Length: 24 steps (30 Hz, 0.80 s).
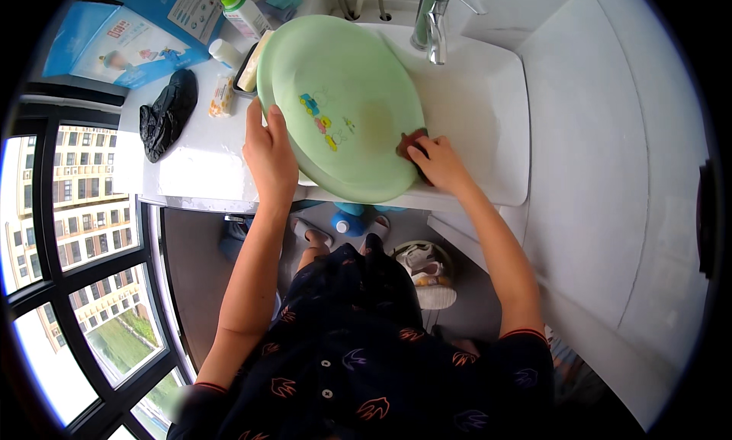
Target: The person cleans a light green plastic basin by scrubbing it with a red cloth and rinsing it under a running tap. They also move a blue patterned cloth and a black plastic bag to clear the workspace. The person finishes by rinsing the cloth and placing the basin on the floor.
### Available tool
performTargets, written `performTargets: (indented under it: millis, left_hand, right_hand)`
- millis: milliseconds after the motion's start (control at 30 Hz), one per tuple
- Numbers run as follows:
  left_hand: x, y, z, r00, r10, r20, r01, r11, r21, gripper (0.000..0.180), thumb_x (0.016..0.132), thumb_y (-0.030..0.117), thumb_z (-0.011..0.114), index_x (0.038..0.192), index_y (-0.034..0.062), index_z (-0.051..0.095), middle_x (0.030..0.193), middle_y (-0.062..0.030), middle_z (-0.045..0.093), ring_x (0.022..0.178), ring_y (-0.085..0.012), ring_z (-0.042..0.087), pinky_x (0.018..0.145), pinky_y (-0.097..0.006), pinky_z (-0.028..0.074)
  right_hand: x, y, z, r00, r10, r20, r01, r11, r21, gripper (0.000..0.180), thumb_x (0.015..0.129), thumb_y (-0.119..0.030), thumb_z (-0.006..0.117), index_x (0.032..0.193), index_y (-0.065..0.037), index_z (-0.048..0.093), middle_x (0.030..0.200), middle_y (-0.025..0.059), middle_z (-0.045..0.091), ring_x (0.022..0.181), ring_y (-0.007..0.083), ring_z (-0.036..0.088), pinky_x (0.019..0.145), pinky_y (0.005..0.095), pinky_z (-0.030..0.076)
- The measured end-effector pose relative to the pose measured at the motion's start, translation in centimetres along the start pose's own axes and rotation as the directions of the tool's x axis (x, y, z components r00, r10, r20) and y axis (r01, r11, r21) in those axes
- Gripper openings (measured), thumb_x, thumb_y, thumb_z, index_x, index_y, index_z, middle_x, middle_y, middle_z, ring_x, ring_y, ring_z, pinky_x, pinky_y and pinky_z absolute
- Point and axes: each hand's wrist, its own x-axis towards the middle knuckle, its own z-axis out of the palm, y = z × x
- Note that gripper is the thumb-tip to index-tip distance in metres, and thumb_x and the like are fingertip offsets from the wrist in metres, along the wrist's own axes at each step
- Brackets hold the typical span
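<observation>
A light green plastic basin (343, 74) with small cartoon prints is held tilted over the left part of the white sink (488, 112). My left hand (271, 154) grips its left rim, thumb on the near face and the other fingers partly hidden. At the lower right rim, my right hand (441, 163) presses a dark reddish-brown cloth or sponge (409, 143) against the basin; which of the two it is, I cannot tell. A faint brownish patch shows on the basin just left of the cloth. Beyond the basin stands a chrome faucet (435, 32).
Left on the counter (206, 158) lie a crumpled black plastic bag (169, 114), a small orange-white packet (222, 97), a white bottle (225, 52), a green-capped bottle (242, 14) and a blue box (137, 40). Below are a blue jug (347, 223) and a tub holding shoes (425, 264).
</observation>
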Motion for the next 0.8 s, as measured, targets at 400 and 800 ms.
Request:
performTargets:
  millis: [400, 800]
  left_hand:
    - [-0.2, -0.5, -0.3, 0.998, 0.05, 0.029, -0.047, 0.995, -0.09, 0.039, 0.101, 0.03, 0.038, 0.129, 0.0051, 0.05, 0.095, -0.0188, 0.064, 0.082, -0.022, 0.062, 0.076, -0.034, 0.047]
    - [0.4, -1.5, -2.1, 0.927, -0.076, 0.367, 0.241, 0.871, -0.429, 0.065, 0.099, 0.055, 0.027, 0.144, 0.0084, 0.033, 0.095, -0.0089, 0.065, 0.073, -0.0125, 0.062, 0.061, -0.024, 0.05]
  right_hand:
    - [-3.7, -14.2, 0.3, 0.982, -0.187, 0.007, 0.165, 0.886, 0.434, 0.036, 0.091, -0.033, 0.051, 0.095, 0.001, 0.062, 0.083, 0.0225, 0.064, 0.079, 0.0382, 0.061, 0.073, 0.0409, 0.047]
    - [12.7, -24.4, 2.3, 0.916, 0.147, -0.372, 0.302, 0.355, 0.884, 0.036, 0.095, -0.024, 0.055, 0.122, -0.002, 0.044, 0.105, 0.0122, 0.058, 0.081, 0.0186, 0.063, 0.07, 0.0319, 0.055]
